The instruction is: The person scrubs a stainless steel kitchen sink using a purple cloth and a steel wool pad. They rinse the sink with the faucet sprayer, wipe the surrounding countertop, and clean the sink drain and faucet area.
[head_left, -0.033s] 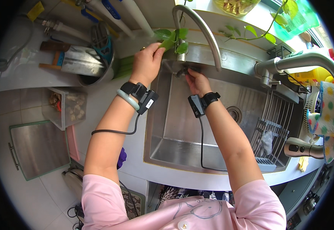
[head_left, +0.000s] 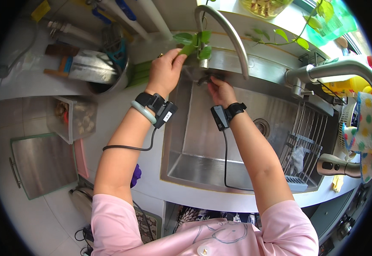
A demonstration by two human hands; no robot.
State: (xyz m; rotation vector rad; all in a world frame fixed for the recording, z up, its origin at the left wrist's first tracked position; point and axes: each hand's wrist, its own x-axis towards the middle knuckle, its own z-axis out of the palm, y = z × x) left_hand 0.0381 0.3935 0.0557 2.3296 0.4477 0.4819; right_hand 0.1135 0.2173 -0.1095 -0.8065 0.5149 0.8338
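Note:
At the far left corner of the steel sink, my left hand is closed, thumb pressed to fingers, on a bright green leaf-like piece. Long green stalks lie on the counter just left of that hand; whether they join the piece is hidden. My right hand reaches over the sink's far wall, its fingers closed around a small dark thing below the slim curved faucet. Its kind is too dark to tell. Vine leaves hang beside the faucet's base, close to my left hand.
A metal holder with a cleaver stands at the left. A larger faucet arches over the sink's right side, above a wire drying rack. Towels hang at far right. A clear bin sits left of the counter.

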